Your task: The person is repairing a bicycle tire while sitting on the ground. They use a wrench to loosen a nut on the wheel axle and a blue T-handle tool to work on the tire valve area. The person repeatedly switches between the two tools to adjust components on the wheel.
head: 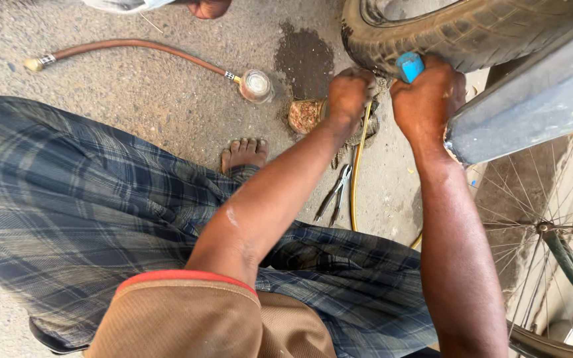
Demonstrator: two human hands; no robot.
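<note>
A worn black tyre (459, 30) fills the top right. My right hand (427, 99) is closed around a tool with a blue handle (409, 65), pressed against the tyre's lower edge. My left hand (349, 93) is closed just left of it, at the tyre's edge, gripping the end of a thin yellow hose (355, 179) that runs down over the ground. What the fingers press on is hidden.
Pliers (335, 193) lie on the ground beside the yellow hose. A brown hose (134, 46) ends at a clear round cap (256, 85). A dark wet patch (305, 56), my bare foot (243, 154), a bicycle wheel with spokes (545, 225) and a grey metal panel (532, 99) surround me.
</note>
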